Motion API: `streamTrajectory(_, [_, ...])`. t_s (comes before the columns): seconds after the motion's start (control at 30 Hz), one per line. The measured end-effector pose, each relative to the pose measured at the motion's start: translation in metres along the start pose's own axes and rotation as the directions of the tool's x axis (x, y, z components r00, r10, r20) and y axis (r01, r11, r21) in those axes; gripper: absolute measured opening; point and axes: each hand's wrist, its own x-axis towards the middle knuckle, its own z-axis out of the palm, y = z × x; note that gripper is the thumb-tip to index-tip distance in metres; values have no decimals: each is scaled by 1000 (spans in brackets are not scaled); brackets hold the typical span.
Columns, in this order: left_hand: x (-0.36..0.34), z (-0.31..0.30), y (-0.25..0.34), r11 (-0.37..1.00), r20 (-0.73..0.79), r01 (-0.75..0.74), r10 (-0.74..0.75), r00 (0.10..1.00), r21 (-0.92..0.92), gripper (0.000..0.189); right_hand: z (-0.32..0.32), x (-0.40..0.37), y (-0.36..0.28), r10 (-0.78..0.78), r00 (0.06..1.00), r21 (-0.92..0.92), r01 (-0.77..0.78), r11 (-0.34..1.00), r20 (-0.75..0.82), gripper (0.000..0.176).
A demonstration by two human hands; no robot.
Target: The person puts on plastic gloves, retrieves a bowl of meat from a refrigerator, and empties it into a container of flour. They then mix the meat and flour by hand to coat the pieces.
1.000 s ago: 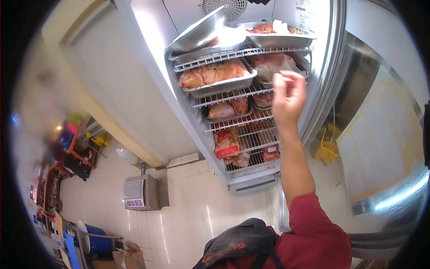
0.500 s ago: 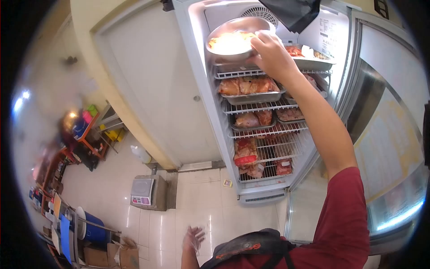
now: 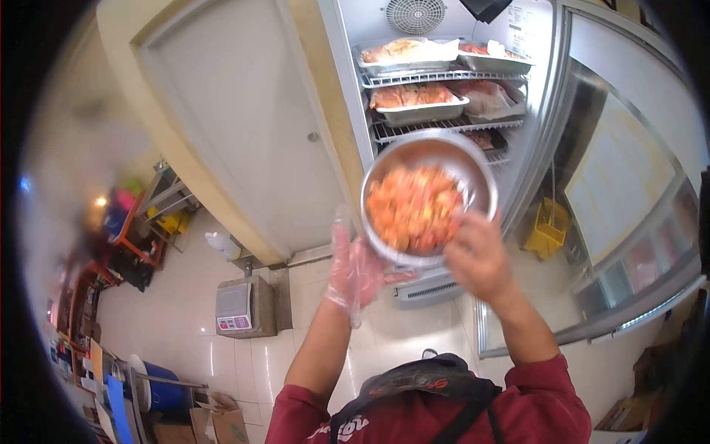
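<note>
I hold a round steel bowl [image 3: 473, 166] full of orange-red marinated meat [image 3: 411, 209] in front of the open fridge [image 3: 444, 74]. My right hand [image 3: 479, 255], bare, grips the bowl's near rim. My left hand [image 3: 356, 270], in a clear plastic glove, supports the bowl from below on its left side. Behind the bowl, the fridge's wire shelves carry metal trays of raw meat [image 3: 411, 100].
The fridge door [image 3: 629, 192] stands open to the right. A closed white door [image 3: 244, 126] is left of the fridge. On the tiled floor sit a weighing scale [image 3: 237, 307], a yellow mop bucket [image 3: 546, 229] and a blue barrel [image 3: 159, 392]. Cluttered shelves are at far left.
My right hand has brought the steel bowl of meat down and out from the top shelf to chest height. My gloved left hand has risen from below to hold it.
</note>
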Motion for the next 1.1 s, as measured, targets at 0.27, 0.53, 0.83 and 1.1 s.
streamTrajectory(0.27, [-150,-122,-119,945,-387,40,-171,906,-323,67,-29,-129,-155,402,793,150,-515,844,458,39])
streamTrajectory(0.53, [-384,-144,-102,964,-830,-219,244,501,152,78,-103,-341,-106,557,-503,-739,-564,369,661,44])
streamTrajectory(0.83, [-588,-32,-220,571,-816,-628,545,-192,529,69,21,-316,-102,385,-275,-470,-418,777,881,49])
streamTrajectory(1.1, [-695,-1,-288,280,-881,-897,427,-203,343,69,46,-297,-158,313,-244,-360,-185,914,918,52])
